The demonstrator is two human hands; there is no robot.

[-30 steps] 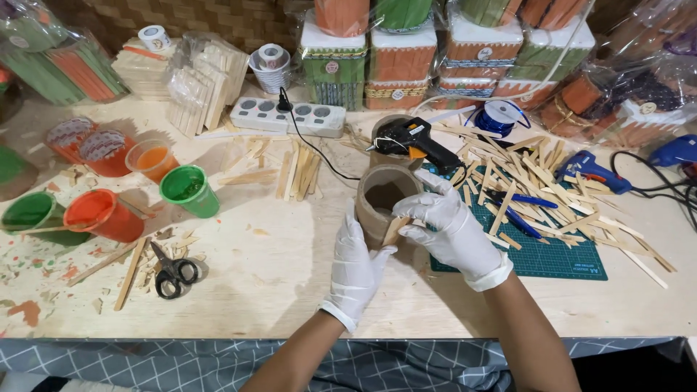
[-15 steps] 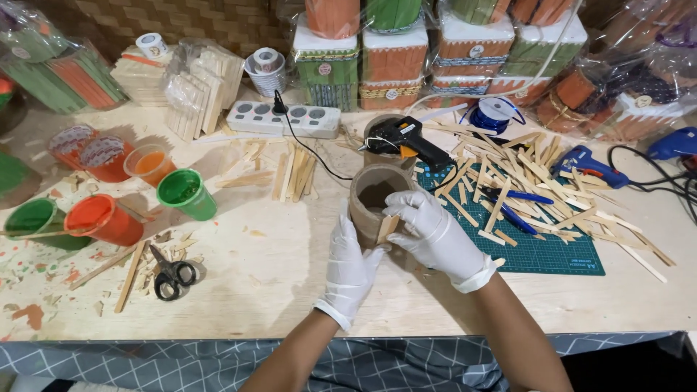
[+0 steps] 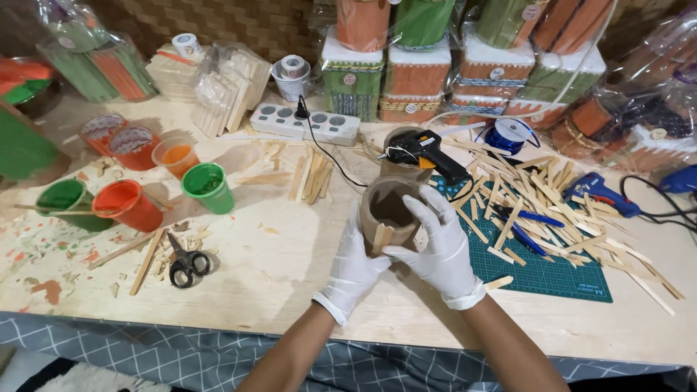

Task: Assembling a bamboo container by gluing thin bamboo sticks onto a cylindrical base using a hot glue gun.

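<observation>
Far left, five paint cups are counted: a green cup [image 3: 64,197], an orange-red cup [image 3: 129,205], another green cup [image 3: 208,187], an orange cup [image 3: 176,156] and a covered reddish cup [image 3: 133,145]. One pair of black scissors [image 3: 187,264] lies below them on the wooden table [image 3: 290,276]. One white power strip [image 3: 303,123] sits at the back.

At centre, a cardboard tube [image 3: 388,210] stands upright on the table, just left of the green cutting mat [image 3: 559,272]. The left hand [image 3: 353,267], in a white glove, is wrapped closed around the tube's near side. The right hand [image 3: 438,247], also gloved, is curled over the rim, and a craft stick [image 3: 382,238] is pressed against the tube wall between both thumbs.

Risk, as judged: the stick may set crooked or slip if pressure is eased before the glue holds; hot glue may stick to the gloves.

One black glue gun [image 3: 425,151] rests behind the tube, and a blue glue gun [image 3: 602,192] lies further right. Loose sticks [image 3: 552,196] on the mat are too many to count.
</observation>
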